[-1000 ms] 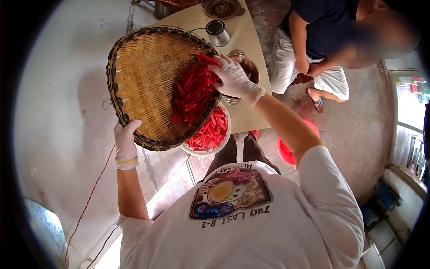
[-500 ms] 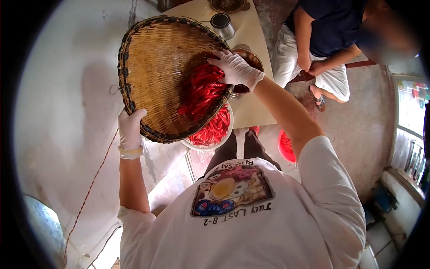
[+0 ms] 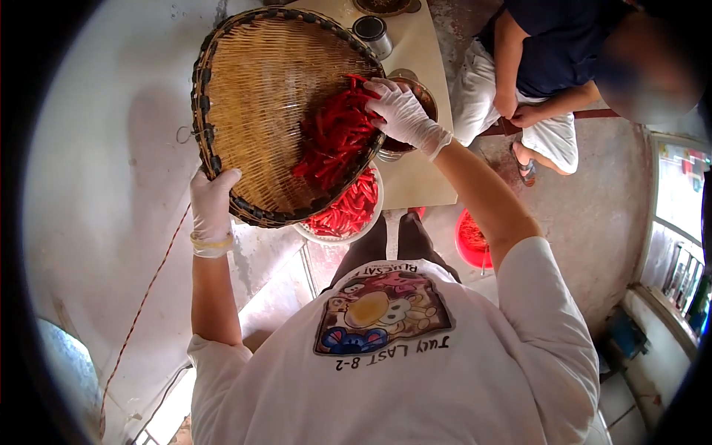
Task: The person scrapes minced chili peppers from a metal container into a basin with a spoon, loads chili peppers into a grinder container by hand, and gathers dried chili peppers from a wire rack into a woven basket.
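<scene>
Looking down from the head-worn camera, the view shows two gloved hands at a wide woven basket (image 3: 256, 104). The left grip (image 3: 213, 196) is closed on its rim, thumb inside. The right grip (image 3: 404, 115) has its fingers bent at the opposite edge, against a heap of red peppers (image 3: 334, 144); whether it pinches any cannot be told. That heap lies just left of the right grip, the nearer hand, and well to the right of the left grip; its long axis runs from the right fingertips back toward the wearer and leftward. The basket tilts down toward that side, its low edge overlapping a white basin (image 3: 379, 211) of more peppers, nearer the body than the right grip. Just beyond the right grip, a metal pot (image 3: 429, 100) stands on a pale bench (image 3: 423, 185), with a metal canister (image 3: 373, 37) farther off. A pale wall (image 3: 148, 89) rises left of the left grip; right of the right grip, another person (image 3: 552, 59) sits above a worn concrete floor (image 3: 586, 245).
</scene>
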`<state>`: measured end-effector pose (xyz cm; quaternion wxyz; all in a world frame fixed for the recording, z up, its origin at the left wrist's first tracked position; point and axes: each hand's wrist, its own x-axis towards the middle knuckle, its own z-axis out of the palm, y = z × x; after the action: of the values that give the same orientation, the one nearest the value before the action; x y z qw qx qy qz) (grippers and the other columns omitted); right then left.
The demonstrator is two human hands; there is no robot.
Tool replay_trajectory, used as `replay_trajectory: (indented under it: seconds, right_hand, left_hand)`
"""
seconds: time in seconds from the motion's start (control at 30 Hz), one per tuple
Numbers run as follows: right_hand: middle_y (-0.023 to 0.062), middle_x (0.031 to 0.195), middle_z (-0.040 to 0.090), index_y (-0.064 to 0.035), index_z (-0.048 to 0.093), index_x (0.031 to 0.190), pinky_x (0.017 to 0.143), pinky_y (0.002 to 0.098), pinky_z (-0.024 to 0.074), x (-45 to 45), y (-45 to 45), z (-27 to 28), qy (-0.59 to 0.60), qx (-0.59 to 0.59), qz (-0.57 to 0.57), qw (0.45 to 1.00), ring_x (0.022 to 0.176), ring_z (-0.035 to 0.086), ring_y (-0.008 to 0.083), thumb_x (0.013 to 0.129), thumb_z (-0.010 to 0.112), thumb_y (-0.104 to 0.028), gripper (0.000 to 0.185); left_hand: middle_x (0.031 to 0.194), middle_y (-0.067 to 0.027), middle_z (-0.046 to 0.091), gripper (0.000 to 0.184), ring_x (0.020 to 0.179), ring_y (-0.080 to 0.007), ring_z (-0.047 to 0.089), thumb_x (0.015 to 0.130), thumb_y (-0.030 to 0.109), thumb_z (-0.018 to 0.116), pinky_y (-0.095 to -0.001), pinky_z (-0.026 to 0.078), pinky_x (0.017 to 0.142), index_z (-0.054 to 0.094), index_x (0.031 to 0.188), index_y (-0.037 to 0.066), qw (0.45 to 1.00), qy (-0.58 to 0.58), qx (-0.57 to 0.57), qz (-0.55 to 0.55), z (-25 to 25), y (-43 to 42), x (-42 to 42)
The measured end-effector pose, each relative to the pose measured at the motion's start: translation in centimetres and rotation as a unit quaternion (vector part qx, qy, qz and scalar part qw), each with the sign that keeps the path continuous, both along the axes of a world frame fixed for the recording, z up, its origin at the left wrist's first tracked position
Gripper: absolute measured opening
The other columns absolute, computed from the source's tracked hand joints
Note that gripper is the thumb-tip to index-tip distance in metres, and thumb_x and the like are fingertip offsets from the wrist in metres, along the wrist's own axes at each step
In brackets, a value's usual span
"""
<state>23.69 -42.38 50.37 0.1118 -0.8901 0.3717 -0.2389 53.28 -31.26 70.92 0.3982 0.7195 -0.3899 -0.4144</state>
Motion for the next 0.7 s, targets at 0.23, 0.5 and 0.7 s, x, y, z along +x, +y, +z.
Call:
replay_trajectory:
  seconds: [0.23,0.5,0.7]
  right_hand:
    - [0.0076,0.127,0.053,-0.0134,0.065,0.091,0.096,0.0447,0.0402,0.7,-0.4,-1.7,-0.025,-0.029,0.000,0.999,0.124,0.045,0.0277,0.070,0.070,-0.020,0.022]
    - [0.0055,0.122,0.056,-0.0126,0.066,0.090,0.097,0.0455,0.0392,-0.5,-0.2,-2.6,-0.047,0.030,-0.041,0.998,0.122,0.046,0.0267,0.073,0.068,-0.018,0.018]
    - [0.0203,0.148,0.027,-0.0204,0.039,0.140,0.109,0.0495,0.0277,1.4,-0.2,1.0,0.042,0.087,-0.027,0.995,0.136,0.027,0.0391,0.071,0.074,-0.039,0.079]
  left_hand:
    - [0.096,-0.0059,0.064,0.028,0.083,-0.0145,0.059,0.077,-0.002,0.059,-0.0276,0.046,0.078,0.061,0.104,-0.005,1.000,0.002,-0.006,0.002,-0.1,-0.1,0.2]
    - [0.095,-0.0057,0.065,0.027,0.082,-0.0142,0.059,0.077,0.000,0.059,-0.0273,0.047,0.078,0.061,0.103,-0.005,1.000,0.000,-0.006,0.001,-0.2,-0.2,0.2]
    - [0.096,-0.0065,0.065,0.025,0.082,-0.0141,0.060,0.077,-0.001,0.059,-0.0274,0.047,0.078,0.061,0.102,-0.005,1.000,0.007,-0.012,-0.006,0.1,-0.3,-0.1]
